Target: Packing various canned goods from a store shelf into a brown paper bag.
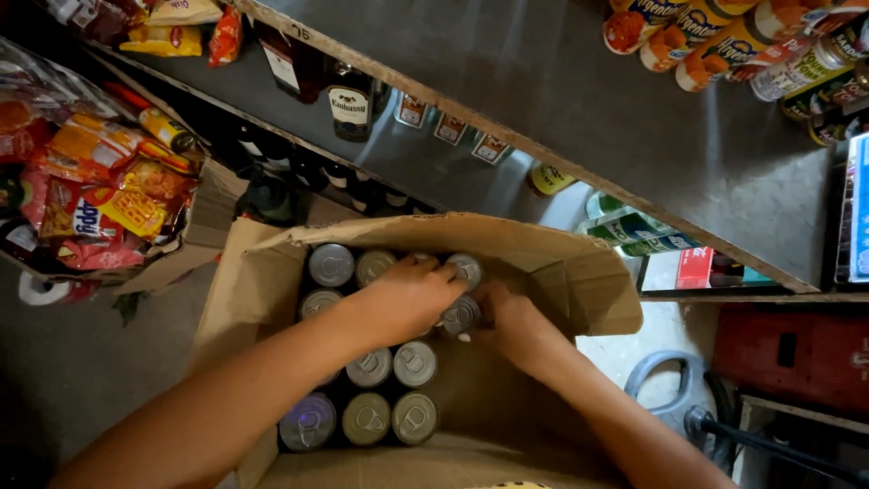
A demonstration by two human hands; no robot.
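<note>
An open cardboard box (579, 281) sits on the floor below a long grey shelf (579, 118), and everything here is placed against that box. Inside it, silver-topped drink cans (391, 391) stand upright in rows, packed along the box's left side; the right part of the box floor is bare cardboard.

The left hand (407, 294) reaches in over the far rows, its fingers curled down onto the top of a can at the far end of the box. The right hand (511, 321) comes in from the box's right side, and its fingers close round the side of a can (460, 314) at the right edge of the pack, just below the left hand. Whether that can is gripped firmly or only touched, I cannot tell.

The step in hand looks like taking cans out of the box, with both hands settling on cans at its far end. The next move would call for a firm hold on each can and a straight lift, clear of the neighbouring cans and the raised flap at the box's far edge.

Left of the box lies a carton of bright snack packets (100, 199); dark bottles (348, 100) stand beyond it.
</note>
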